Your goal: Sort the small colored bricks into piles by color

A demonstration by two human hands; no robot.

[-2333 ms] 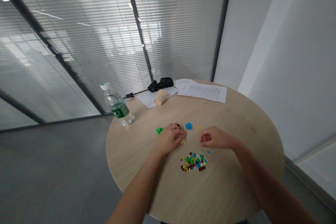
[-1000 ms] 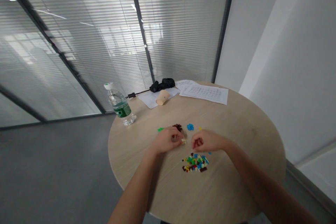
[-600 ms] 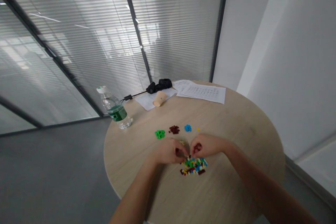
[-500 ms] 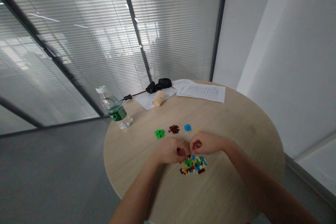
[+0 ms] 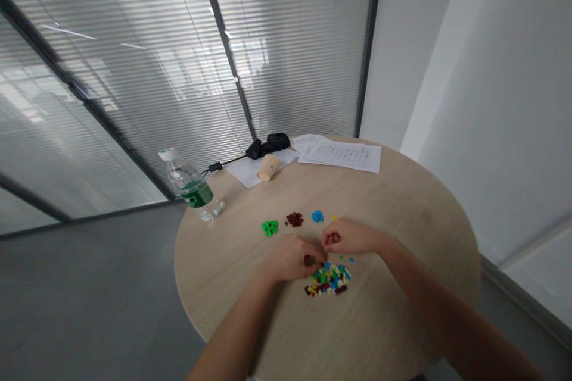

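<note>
A mixed pile of small toy building bricks (image 5: 329, 278) in green, blue, yellow, white, red and brown lies on the round wooden table (image 5: 379, 315). My left hand (image 5: 292, 259) reaches to the pile's upper left edge, thumb and fingertips pinched close together. Just above the pile is my right hand (image 5: 346, 237), its fingers curled in. What either hand holds, if anything, is too small to make out. Beyond the hands sit sorted heaps: green bricks (image 5: 270, 227), brown bricks (image 5: 294, 219) and blue bricks (image 5: 317, 215). A yellow piece (image 5: 334, 218) lies beside the right hand.
A water bottle (image 5: 192, 187) stands at the table's left edge. Toward the back are a paper cup (image 5: 269, 167) on its side, a black bundle (image 5: 274, 143) with a cable, and printed sheets (image 5: 346, 156). A glass partition with blinds (image 5: 304, 59) rises behind.
My left hand has come down from the sorted heaps to the mixed pile, uncovering the green and brown heaps. My right hand moved left toward it, then drew slightly up from the pile.
</note>
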